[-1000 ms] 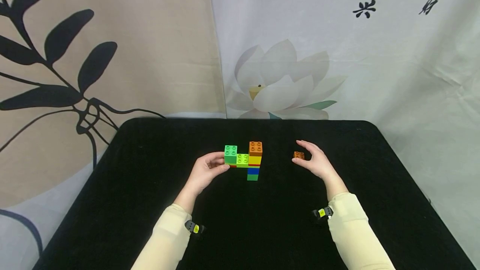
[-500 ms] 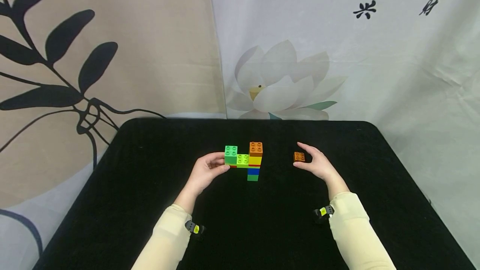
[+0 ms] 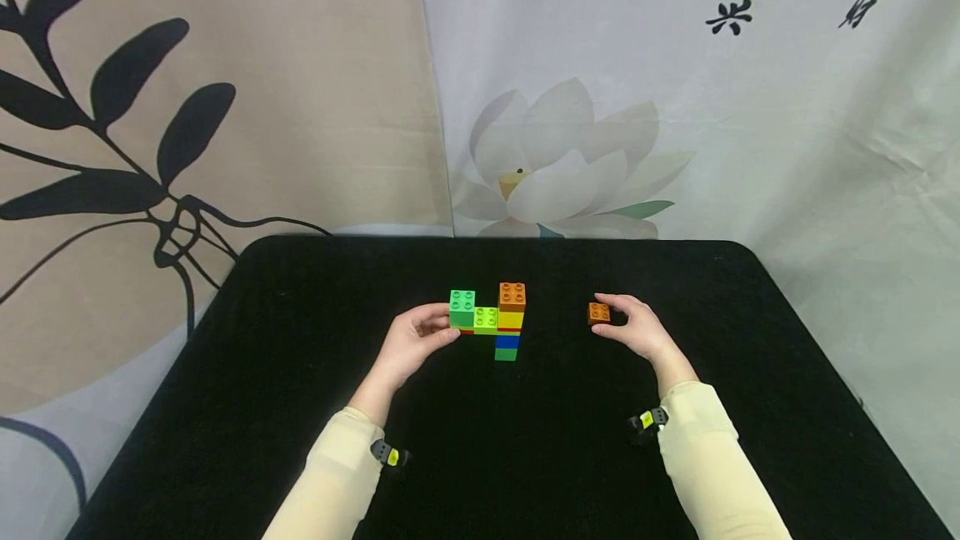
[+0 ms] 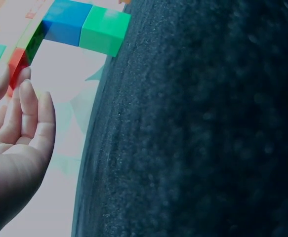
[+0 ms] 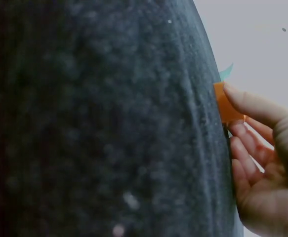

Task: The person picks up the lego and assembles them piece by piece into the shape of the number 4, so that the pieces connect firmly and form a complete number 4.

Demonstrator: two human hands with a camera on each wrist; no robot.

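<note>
My left hand [image 3: 408, 342] pinches the left end of a building-block model [image 3: 486, 321], thumb in front and fingers behind. Green blocks top that end, a lime block is in the middle, and an orange block over yellow rises on the right. Blue and green blocks extend below. In the left wrist view, the thumb and fingertips grip a thin red block [image 4: 16, 66] beside the blue block [image 4: 67, 22]. To the right, my right hand [image 3: 643, 332] pinches a loose orange block [image 3: 598, 312] on the table. The right wrist view has the thumb against this orange block [image 5: 227, 103].
A black cloth-covered table [image 3: 510, 440] lies under both hands. Behind its far edge hangs a printed curtain [image 3: 337, 107] with leaves, a lotus and characters. Each sleeve cuff carries a small wrist camera.
My right thumb and index finger have come together onto the loose orange block, from a wider spread. My left hand and the model have stayed put.
</note>
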